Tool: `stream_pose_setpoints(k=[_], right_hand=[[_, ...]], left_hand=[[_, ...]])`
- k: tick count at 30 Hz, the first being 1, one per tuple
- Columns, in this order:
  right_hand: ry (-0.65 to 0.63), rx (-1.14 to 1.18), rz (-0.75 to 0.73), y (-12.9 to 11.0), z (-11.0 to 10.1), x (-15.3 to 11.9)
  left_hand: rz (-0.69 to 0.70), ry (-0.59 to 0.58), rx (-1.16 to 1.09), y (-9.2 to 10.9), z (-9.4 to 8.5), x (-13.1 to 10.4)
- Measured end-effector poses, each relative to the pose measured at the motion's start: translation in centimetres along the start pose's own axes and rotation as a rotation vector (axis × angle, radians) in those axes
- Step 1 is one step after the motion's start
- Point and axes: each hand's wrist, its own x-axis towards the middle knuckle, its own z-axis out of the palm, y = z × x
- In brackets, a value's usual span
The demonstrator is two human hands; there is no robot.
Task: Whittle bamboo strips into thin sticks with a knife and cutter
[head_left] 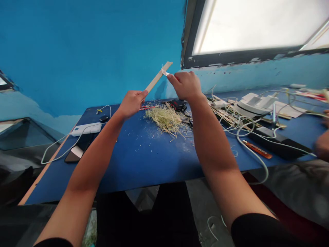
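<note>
My left hand (132, 103) is closed round the lower end of a flat pale strip (155, 80), which looks like wood or bamboo and slants up to the right in front of the blue wall. Closed on a small knife, my right hand (187, 84) is at the strip's upper part. The short blade of the knife (165, 72) touches the strip near its top end. Both hands are raised above the blue table. Below and between them lies a pile of thin yellowish shavings (167, 120).
On the blue table (154, 164), a white power strip (86, 129) and a phone (74, 152) lie left. Tangled cables (240, 125), an orange-red packet (257, 149) and a white device (254, 106) are right. Another person's blurred hand (323, 144) shows at the right edge.
</note>
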Motion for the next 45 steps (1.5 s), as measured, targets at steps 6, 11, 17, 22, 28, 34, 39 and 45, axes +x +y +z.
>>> stream_pose_setpoints(k=[6, 11, 17, 22, 28, 34, 39, 45], right_hand=[[0.032, -0.001, 0.085, 1.6, 0.4, 0.3], [-0.02, 0.002, 0.158, 2.3, 1.4, 0.7], [-0.1, -0.064, 0.227, 4.2, 2.9, 1.2], [-0.259, -0.052, 0.287, 6.2, 3.4, 1.3], [-0.015, 0.431, 0.182, 4.0, 4.6, 1.8], [0.055, 0.926, 0.245, 0.6, 4.7, 1.7], [0.093, 0.963, 0.29, 0.4, 5.0, 1.9], [0.079, 1.011, 0.332, 0.4, 5.3, 1.9]], left_hand=[[0.001, -0.082, -0.008, -0.5, -1.0, 0.1], [-0.027, -0.116, 0.054, -1.1, -1.4, 0.4], [-0.09, -0.203, 0.089, -2.2, -3.9, 0.4], [-0.139, -0.019, 0.155, -2.2, -6.0, 0.2], [-0.113, -0.02, 0.158, -2.0, -6.0, 0.3], [-0.042, -0.071, 0.118, -2.0, -5.3, 0.2], [-0.046, -0.082, 0.003, -2.0, -5.0, 0.2], [-0.014, -0.095, 0.057, -2.1, -5.0, 0.2]])
